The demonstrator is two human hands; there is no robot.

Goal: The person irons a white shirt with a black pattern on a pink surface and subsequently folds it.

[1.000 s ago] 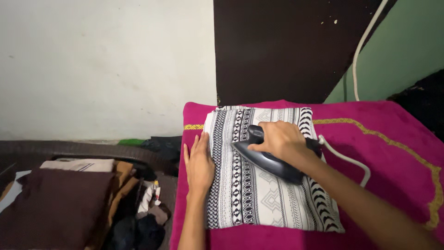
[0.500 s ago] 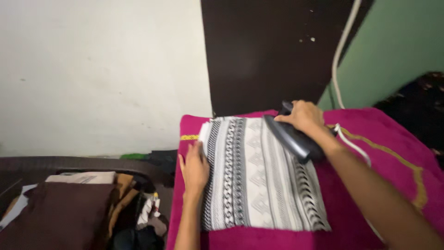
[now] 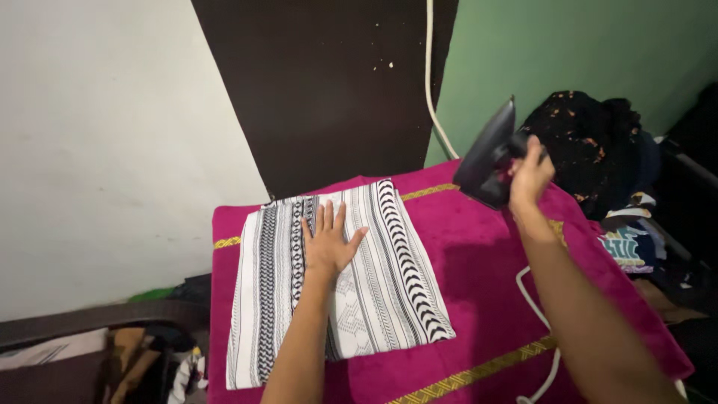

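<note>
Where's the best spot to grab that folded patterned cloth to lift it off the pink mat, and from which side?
Take the folded cloth at its near right corner, coming in from the right over the bare pink mat. That edge lies free, while the left hand lies flat on the middle and the right hand holds the iron up, clear of the cloth.

Left hand [image 3: 329, 243] lies flat on the folded patterned cloth [image 3: 336, 277]; right hand [image 3: 529, 176] holds the dark iron [image 3: 486, 153] tilted above the magenta blanket [image 3: 493, 254].

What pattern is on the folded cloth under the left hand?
White with black geometric bands running lengthwise on the cloth, seen in the head view, under the flat left hand.
</note>
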